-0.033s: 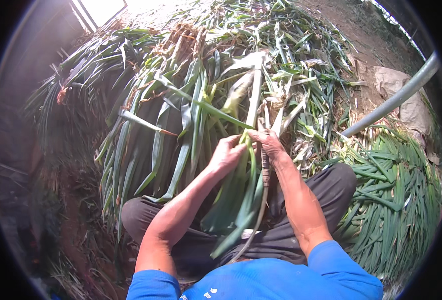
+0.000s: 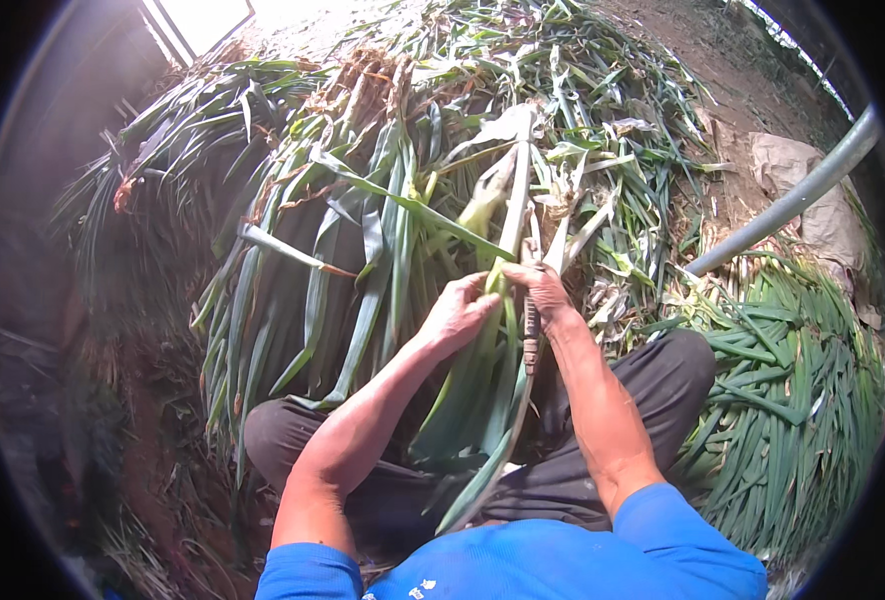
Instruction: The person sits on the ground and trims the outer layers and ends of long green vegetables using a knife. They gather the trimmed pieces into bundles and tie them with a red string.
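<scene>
Above the lap point(image 2: 553, 490), the left hand point(image 2: 460, 310) pinches the leek point(image 2: 515, 212), stalk pointing away; the right hand point(image 2: 546, 290), fingers curled, pinches alongside. Whether it also grips the hose point(image 2: 532, 345) is unclear. A crooked tug could snap the stalk. Glare bleaches the far pile point(image 2: 413, 35).

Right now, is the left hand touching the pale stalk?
Touching. The head view shows the left hand pinching the pale stalk where it turns green.
</scene>
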{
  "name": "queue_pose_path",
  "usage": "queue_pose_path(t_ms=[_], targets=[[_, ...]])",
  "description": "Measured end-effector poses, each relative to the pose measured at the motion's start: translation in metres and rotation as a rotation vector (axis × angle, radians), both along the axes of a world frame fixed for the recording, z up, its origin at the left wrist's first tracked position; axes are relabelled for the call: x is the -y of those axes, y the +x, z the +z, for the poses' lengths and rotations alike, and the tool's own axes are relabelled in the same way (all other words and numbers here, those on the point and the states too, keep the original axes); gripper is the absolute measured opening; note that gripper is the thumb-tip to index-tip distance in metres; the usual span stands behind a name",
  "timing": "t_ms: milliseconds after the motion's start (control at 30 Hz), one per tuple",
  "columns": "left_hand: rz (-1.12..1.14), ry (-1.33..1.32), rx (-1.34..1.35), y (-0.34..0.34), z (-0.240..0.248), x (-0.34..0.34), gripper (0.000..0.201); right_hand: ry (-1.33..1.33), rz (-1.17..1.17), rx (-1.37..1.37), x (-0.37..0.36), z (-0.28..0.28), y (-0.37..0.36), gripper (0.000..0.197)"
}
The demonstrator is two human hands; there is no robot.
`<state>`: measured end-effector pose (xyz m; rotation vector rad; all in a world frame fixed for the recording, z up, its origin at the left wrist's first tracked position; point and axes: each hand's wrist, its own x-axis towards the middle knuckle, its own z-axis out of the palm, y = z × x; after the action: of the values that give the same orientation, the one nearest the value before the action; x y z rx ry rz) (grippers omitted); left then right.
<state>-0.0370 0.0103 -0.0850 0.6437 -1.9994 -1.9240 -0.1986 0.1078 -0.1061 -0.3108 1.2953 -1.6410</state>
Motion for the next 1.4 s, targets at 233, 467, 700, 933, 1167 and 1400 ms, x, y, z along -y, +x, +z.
queue_pose_path(t_ms=[233,467,700,933,1167,1400], targets=[[0.611,-0.740,0.098,-0.003,0.036,0.119,0.016,-0.176,-0.359,0.012,-0.016,-0.041,-0.037,0.014],[0.667,-1.335,0.493,-0.077,-0.003,0.243,0.036,0.161,-0.422,-0.217,-0.027,-0.066,-0.073,0.043],[0.545,-1.271,1.009,-0.124,-0.012,0.249,0.048,0.540,-0.272,-0.288,-0.032,-0.077,-0.047,0.029],[0.489,-0.937,0.883,-0.098,0.016,0.244,0.055,0.425,-0.140,-0.276,-0.016,-0.066,-0.022,0.033],[0.511,-0.749,0.864,-0.085,0.007,0.216,0.063,0.396,-0.088,-0.257,-0.017,-0.052,-0.001,0.032],[0.510,-0.993,1.064,-0.094,-0.024,0.187,0.075,0.374,-0.042,-0.265,-0.022,-0.052,0.013,0.032]])
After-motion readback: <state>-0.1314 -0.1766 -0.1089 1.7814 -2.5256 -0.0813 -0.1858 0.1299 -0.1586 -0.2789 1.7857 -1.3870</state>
